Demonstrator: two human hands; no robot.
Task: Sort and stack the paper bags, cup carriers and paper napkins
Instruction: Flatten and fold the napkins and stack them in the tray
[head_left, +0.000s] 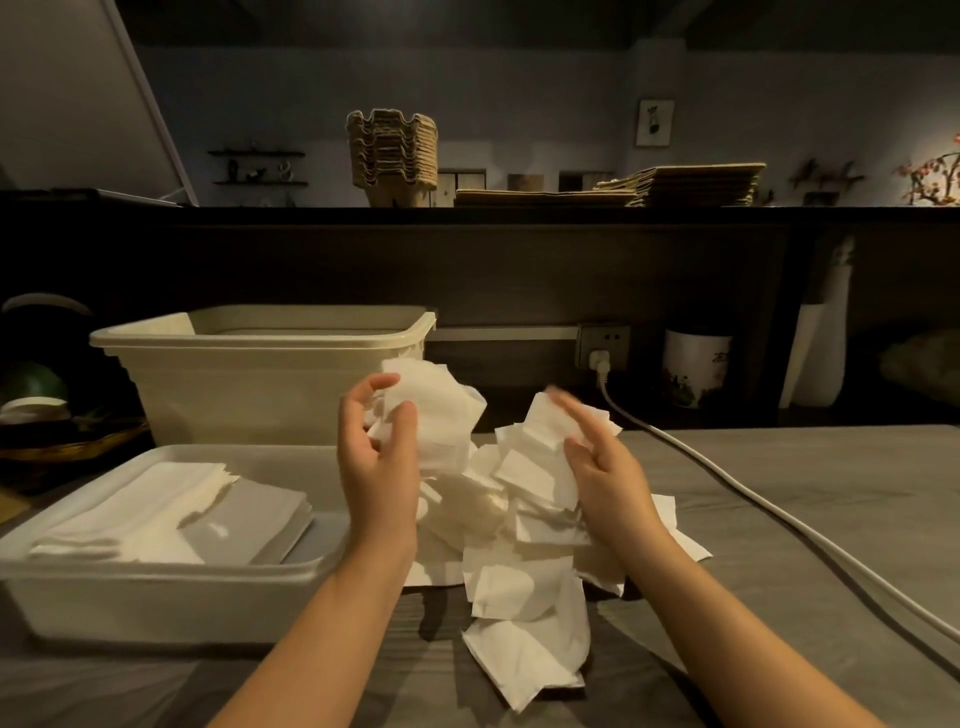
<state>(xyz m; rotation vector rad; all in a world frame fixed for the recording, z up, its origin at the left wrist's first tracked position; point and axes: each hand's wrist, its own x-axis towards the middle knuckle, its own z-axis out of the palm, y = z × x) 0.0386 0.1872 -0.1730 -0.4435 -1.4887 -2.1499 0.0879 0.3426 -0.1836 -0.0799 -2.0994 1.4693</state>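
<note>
— Item: paper napkins, location?
— Entry: loose pile (519, 561) on table (779, 493); neat stack (156, 509) in tray (156, 577), left side
— Grip?
— Entry: left hand (379, 452) clutches napkin wad (441, 415); right hand (608, 478) pinches single napkin (545, 431). Also cup carriers (392, 150), paper bags (685, 184): stacked on shelf (260, 212)

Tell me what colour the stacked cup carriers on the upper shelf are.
The cup carriers are light brown, seen in the head view.

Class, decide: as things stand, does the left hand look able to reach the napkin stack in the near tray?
Probably yes: the left hand, gripping napkins, is beside the open tray, and nothing lies between it and the napkin stack.
</note>
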